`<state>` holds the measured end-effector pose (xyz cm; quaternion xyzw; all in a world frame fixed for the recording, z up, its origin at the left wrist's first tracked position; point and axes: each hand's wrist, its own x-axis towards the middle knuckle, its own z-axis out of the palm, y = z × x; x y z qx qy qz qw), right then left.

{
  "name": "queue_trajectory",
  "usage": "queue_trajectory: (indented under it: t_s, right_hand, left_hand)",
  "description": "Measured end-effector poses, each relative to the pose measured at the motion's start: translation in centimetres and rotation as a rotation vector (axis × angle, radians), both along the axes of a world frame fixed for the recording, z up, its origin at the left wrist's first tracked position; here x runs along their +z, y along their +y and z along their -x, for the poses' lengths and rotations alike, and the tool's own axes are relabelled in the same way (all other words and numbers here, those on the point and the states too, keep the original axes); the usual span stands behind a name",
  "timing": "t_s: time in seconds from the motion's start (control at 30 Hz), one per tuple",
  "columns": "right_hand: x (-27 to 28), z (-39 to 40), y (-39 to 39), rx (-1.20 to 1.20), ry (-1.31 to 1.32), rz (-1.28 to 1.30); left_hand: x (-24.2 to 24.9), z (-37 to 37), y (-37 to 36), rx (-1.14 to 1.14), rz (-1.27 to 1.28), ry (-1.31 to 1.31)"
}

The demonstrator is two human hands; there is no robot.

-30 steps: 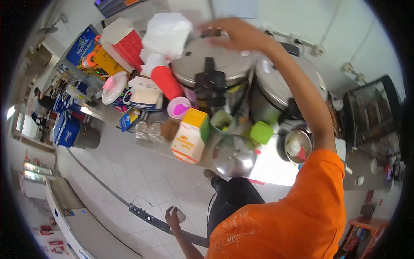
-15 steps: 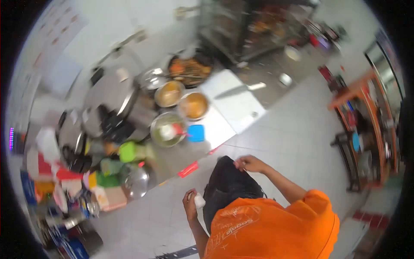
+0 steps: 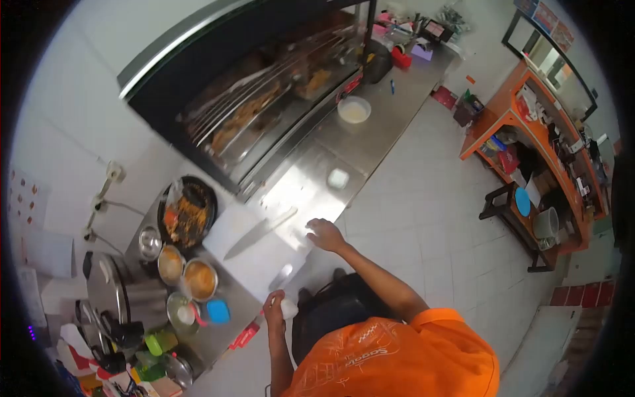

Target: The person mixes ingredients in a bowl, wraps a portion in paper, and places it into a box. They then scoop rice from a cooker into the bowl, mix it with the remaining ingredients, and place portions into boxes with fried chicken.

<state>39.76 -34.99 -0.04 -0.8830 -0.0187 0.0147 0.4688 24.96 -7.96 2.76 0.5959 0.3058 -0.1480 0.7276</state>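
My left hand [image 3: 275, 311] is closed round a small white rounded bundle [image 3: 288, 308], just off the front corner of the white cutting board [image 3: 264, 272]. A large knife [image 3: 259, 234] with a pale handle lies across that board. At the front edge of the steel counter, to the right of the board, my right hand [image 3: 326, 235] reaches out with its fingers apart and nothing visible in them. A small white container [image 3: 338, 178] stands on the counter beyond it.
A glass display cabinet [image 3: 264, 99] with food inside stands behind the board. To the left are a black pan of food [image 3: 188, 212], bowls of orange sauce [image 3: 200, 279], a blue square item [image 3: 217, 311] and a big pot [image 3: 109, 284]. Orange shelving [image 3: 489, 135] stands at right.
The view has swung right, bringing the cabinet and far counter into sight. My right hand has moved from in front of my body to the counter edge; my left still holds the white bundle.
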Motion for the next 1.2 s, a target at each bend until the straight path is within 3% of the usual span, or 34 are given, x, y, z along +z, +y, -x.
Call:
queue_trajectory:
  t_s: [0.03, 0.1, 0.17, 0.27, 0.33, 0.43, 0.47, 0.53, 0.57, 0.63, 0.73, 0.87, 1.03, 1.1, 1.17, 1.2]
  right_hand:
    - [0.1, -1.9, -1.5, -0.060, -0.162, 0.164]
    - [0.3, -4.8, -4.4, -0.119, -0.045, 0.172]
    - [0.3, -7.5, -6.7, -0.164, -0.117, 0.441]
    - [0.3, -10.3, -8.9, -0.082, 0.002, 0.569]
    - [0.1, -11.3, -10.1, 0.026, 0.062, 0.629]
    - [-4.1, -13.6, -10.8, 0.034, -0.037, 0.835]
    - [-3.7, -14.6, -11.5, 0.020, -0.035, 0.837]
    - [-4.0, -15.4, -13.8, 0.104, 0.237, 0.546]
    - [-4.7, -16.0, -14.7, 0.102, 0.166, 0.478]
    - [-2.3, -17.0, -17.2, 0.201, 0.287, 0.380]
    - [-2.5, -17.4, -20.4, 0.048, 0.278, 0.247]
    - [-1.0, -20.0, -25.7, -0.095, 0.225, 0.264]
    - [-1.9, -24.8, -32.7, -0.097, 0.200, 0.257]
    - [-2.6, -25.3, -35.0, -0.069, 0.184, 0.248]
    - [-3.0, -26.8, -37.0, -0.074, 0.104, 0.268]
    - [-2.7, -27.3, -38.0, -0.033, 0.121, 0.285]
  left_hand:
    - [0.2, -1.6, -1.8, -0.042, 0.003, -0.012]
    - [-0.8, -4.1, -4.6, -0.069, 0.062, -0.050]
    - [-0.1, -6.5, -7.4, -0.103, -0.005, 0.022]
    - [-1.5, -10.6, -9.9, -0.152, 0.004, 0.015]
    - [0.1, -13.2, -11.9, -0.179, 0.012, 0.041]
    - [-1.1, -17.8, -14.5, -0.130, 0.045, -0.031]
    - [-0.9, -19.5, -15.7, -0.128, 0.009, -0.018]
    - [-1.1, -22.5, -17.7, -0.137, 0.041, -0.006]
    - [-1.3, -24.4, -18.8, -0.141, 0.062, -0.007]
    - [-1.4, -27.4, -21.4, -0.151, 0.023, 0.049]
    - [-2.3, -31.6, -24.6, -0.222, -0.064, 0.047]
    - [-3.3, -36.0, -30.2, -0.231, -0.109, 0.060]
    - [-4.9, -39.5, -37.4, -0.327, -0.171, -0.061]
    - [-4.9, -39.6, -40.1, -0.272, -0.045, -0.064]
    - [-6.7, -40.8, -42.8, -0.426, -0.357, -0.114]
    - [-7.0, -41.1, -44.0, -0.407, -0.235, -0.170]
